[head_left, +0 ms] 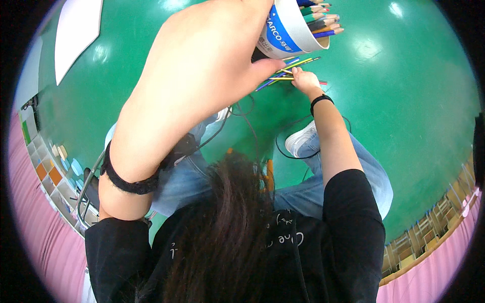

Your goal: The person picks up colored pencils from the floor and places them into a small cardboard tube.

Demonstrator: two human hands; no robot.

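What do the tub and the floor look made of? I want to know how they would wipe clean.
The tub in the left hand looks like white card or thin plastic with a glossy printed band; which one is unclear. The green floor looks like smooth, painted or vinyl sheeting: ceiling lights glare off it.

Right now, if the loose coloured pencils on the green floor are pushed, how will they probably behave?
The coloured pencils look thin, long and stiff, so they would probably roll or scatter on the smooth, glossy green floor. They seem light; the right hand gathers several together. The tilted cup in the left hand might spill its pencils.
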